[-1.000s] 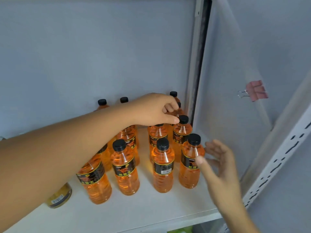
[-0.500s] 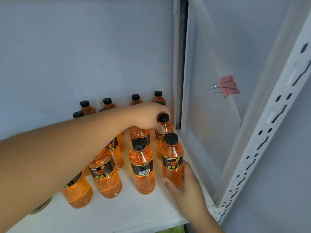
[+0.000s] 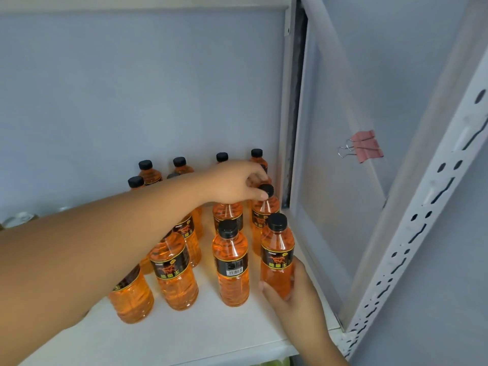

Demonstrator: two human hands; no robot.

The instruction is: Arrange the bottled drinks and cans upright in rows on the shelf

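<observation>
Little has moved: right grip (image 3: 295, 294) stays wrapped round front bottle (image 3: 277, 257).

Clear glossy plastic bottles (image 3: 231, 262) w/ matt white shelf (image 3: 184, 336)

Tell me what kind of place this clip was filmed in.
Probably a stockroom or shop storage area. A white metal shelf with a slotted upright post holds many identical orange drink bottles in rows, and pink binder clips hang on the side panel.
</observation>
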